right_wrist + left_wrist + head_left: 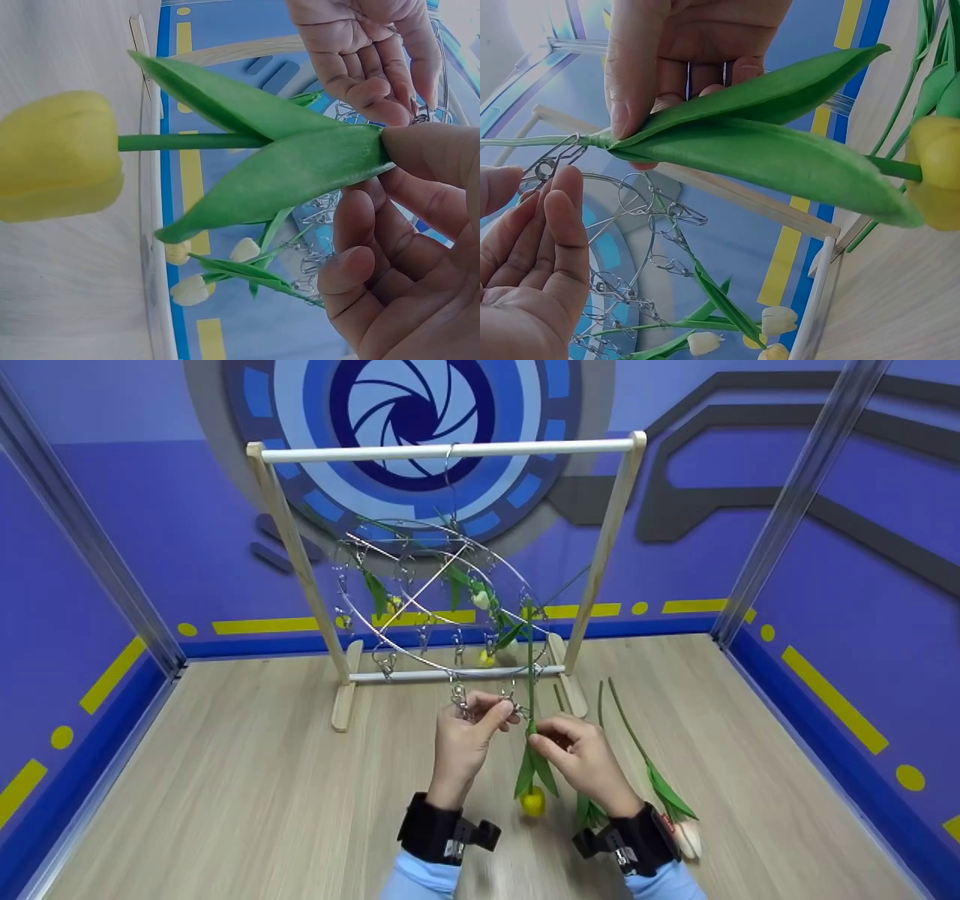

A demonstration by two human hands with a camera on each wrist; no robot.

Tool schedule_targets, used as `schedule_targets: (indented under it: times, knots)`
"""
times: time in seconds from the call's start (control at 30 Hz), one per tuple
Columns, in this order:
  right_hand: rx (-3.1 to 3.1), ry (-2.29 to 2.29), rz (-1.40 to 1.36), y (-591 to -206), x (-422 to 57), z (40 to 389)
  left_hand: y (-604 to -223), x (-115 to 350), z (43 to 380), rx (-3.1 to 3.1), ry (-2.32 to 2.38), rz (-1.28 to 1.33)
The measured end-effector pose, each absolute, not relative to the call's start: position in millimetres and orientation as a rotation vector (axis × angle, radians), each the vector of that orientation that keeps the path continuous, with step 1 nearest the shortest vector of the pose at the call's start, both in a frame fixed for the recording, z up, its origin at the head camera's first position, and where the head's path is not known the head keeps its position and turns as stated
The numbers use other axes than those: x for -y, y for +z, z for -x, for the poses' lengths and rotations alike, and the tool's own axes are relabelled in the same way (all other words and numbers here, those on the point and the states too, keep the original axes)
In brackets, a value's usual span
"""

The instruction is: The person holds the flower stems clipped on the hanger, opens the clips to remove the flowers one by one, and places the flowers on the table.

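Note:
My right hand [589, 761] pinches a yellow artificial tulip [532, 802] between thumb and fingers, where its green leaves [300, 169] meet the stem. The flower points down toward the table and the stem runs up past the hanger's edge. With thumb and fingertips, my left hand [463, 746] pinches a metal wire clip [568, 148] on the rim of a round clip hanger [409, 658]. In the left wrist view the clip's prongs are at the stem, just beside the leaf base. Other clips dangle around the hanger's rim.
A wooden rack with a white top rod [525, 448] carries the hanger by its hook [450, 472]. White [480, 600] and yellow [487, 658] tulips hang behind the near rim. On the table at right lies a pale tulip [686, 840], with leaves [589, 810] of another beside my right wrist.

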State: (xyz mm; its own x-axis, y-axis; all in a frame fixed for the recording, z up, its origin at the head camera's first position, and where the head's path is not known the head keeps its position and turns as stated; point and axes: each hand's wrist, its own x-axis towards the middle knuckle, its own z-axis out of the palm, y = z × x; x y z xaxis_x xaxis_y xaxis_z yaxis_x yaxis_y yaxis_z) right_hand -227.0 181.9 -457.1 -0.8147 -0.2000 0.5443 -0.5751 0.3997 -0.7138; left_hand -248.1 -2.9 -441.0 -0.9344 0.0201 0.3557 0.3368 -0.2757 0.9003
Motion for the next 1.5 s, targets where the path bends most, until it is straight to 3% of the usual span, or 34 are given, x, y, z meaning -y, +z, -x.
schedule_targets:
  times: [1.5]
  knots:
    - [2.287, 1.409, -0.686, -456.2, -183.5, 226.7, -441.9, -4.0, 245.1, 1.621, -2.419, 0.397]
